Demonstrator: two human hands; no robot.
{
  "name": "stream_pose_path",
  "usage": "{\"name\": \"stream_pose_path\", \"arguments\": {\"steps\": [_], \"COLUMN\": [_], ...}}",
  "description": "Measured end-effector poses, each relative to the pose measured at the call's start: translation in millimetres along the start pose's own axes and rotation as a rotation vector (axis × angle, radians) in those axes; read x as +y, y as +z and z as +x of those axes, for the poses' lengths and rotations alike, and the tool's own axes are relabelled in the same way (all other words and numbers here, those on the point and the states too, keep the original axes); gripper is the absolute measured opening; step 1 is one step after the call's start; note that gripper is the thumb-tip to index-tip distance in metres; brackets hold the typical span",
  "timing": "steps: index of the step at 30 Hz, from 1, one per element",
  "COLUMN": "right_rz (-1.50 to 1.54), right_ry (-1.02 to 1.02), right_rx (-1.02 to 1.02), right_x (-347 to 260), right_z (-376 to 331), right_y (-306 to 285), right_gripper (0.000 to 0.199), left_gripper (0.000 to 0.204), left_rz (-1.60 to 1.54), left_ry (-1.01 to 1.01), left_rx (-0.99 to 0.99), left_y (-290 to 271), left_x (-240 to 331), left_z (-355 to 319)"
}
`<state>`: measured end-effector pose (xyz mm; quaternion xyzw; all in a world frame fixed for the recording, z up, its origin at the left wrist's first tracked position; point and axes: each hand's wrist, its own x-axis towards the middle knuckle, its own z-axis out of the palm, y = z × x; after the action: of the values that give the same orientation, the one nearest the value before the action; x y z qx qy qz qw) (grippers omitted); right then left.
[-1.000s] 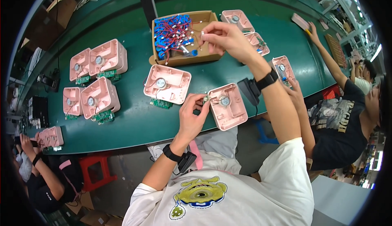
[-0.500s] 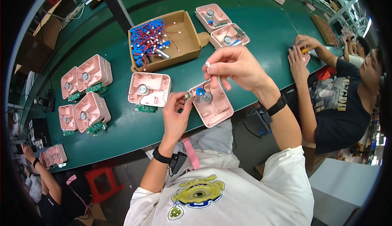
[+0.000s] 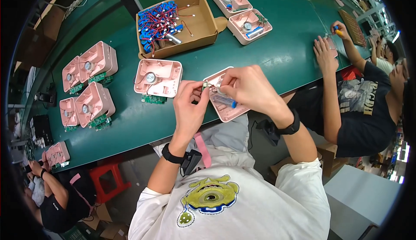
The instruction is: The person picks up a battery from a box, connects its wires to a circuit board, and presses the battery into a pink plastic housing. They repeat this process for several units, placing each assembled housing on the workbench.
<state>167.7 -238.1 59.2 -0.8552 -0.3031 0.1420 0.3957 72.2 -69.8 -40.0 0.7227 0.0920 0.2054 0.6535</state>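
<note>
Between the thumb and fingers of my left hand is a small green circuit board, held at the left rim of an open pink plastic case. My right hand is closed in a pinch beside the board, on a small white wire connector that its fingers now mostly hide. Inside the case lies a blue cylindrical battery, below my right fingers. Part of the case is covered by my right hand. Left of my hands sits another open pink case with a round speaker and a green board at its edge.
A cardboard box of blue batteries with red and black wires stands behind. Two pink cases lie at the far right, and several more at the left with boards hanging out. Co-workers sit at both sides; one hand works at right.
My right hand has come down from above the case to the board in my left hand, carrying the connector. The battery in the case now lies at a different angle.
</note>
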Motion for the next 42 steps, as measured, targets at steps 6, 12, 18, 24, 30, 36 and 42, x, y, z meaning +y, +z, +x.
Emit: {"name": "stream_pose_path", "arguments": {"steps": [6,12,18,24,30,36,42], "right_rz": [-0.090,-0.122,-0.115,-0.140,-0.117,-0.134,-0.172], "right_ry": [-0.120,-0.139,-0.108,-0.082,-0.078,-0.040,0.012], "right_rx": [0.099,0.160,0.150,0.104,0.062,0.083,-0.009], "right_x": [16,4,1,-3,-7,-7,-12], "right_z": [1,-3,-4,-3,-2,-4,-4], "right_y": [27,31,29,27,22,28,23], "right_gripper": [0.007,0.007,0.008,0.008,0.008,0.007,0.008], "left_gripper": [0.015,0.019,0.022,0.021,0.025,0.026,0.027], "left_rz": [0.147,0.340,0.417,0.457,0.515,0.521,0.520], "left_ry": [0.140,0.248,0.350,0.433,0.501,0.541,0.580], "left_rx": [0.011,0.000,0.001,0.007,-0.045,-0.073,-0.111], "left_y": [3,2,1,1,0,0,-4], "left_x": [9,20,19,20,22,21,18], "left_z": [-1,-1,1,0,0,-2,-2]}}
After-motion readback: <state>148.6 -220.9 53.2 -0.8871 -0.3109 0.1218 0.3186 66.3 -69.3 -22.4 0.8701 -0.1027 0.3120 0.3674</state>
